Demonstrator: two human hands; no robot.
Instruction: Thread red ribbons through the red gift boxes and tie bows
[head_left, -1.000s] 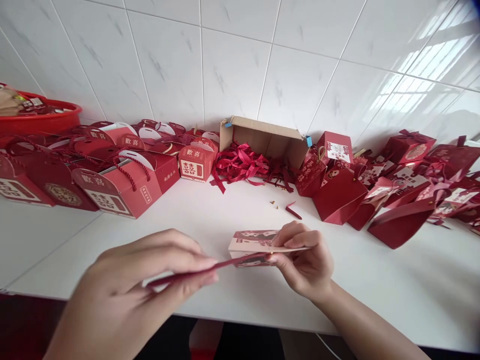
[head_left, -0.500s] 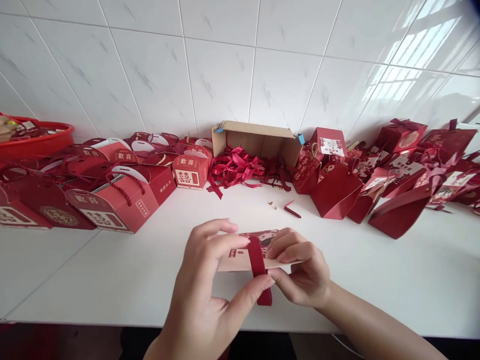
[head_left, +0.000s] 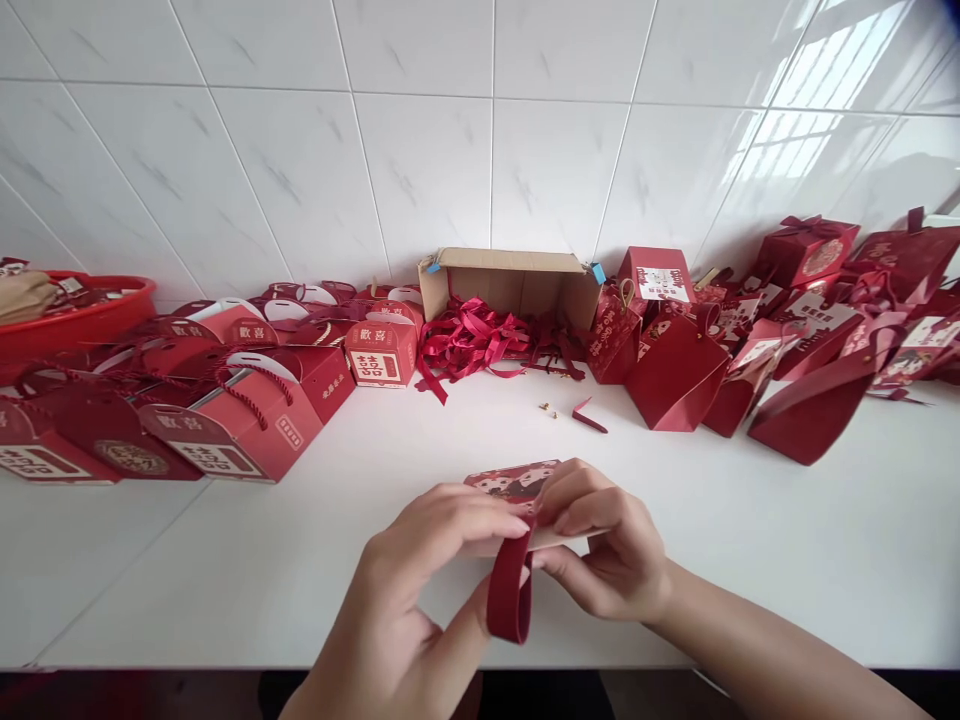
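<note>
In front of me at the table's near side is a small red and pale printed gift box (head_left: 510, 482). My right hand (head_left: 607, 540) pinches its edge from the right, thumb below and fingers on top. A dark red strap (head_left: 510, 600) bends into a loop that hangs toward me from the box edge. My left hand (head_left: 431, 570) is closed on this strap, fingertips at its upper end by the box and thumb inside or behind the loop. The strap's far end is hidden by the fingers.
Several red boxes with rope handles (head_left: 247, 420) stand at left, by a red basin (head_left: 90, 310). A cardboard box (head_left: 517, 262) with red ribbons (head_left: 480, 335) lies against the tiled wall. A strap piece (head_left: 589, 416) and small brass fasteners (head_left: 550, 409) lie before it. More red gift boxes (head_left: 679, 375) crowd the right.
The strap has been folded over into a rounded loop, and my left fingertips have moved right and down to the box edge. My right hand keeps its grip on the box.
</note>
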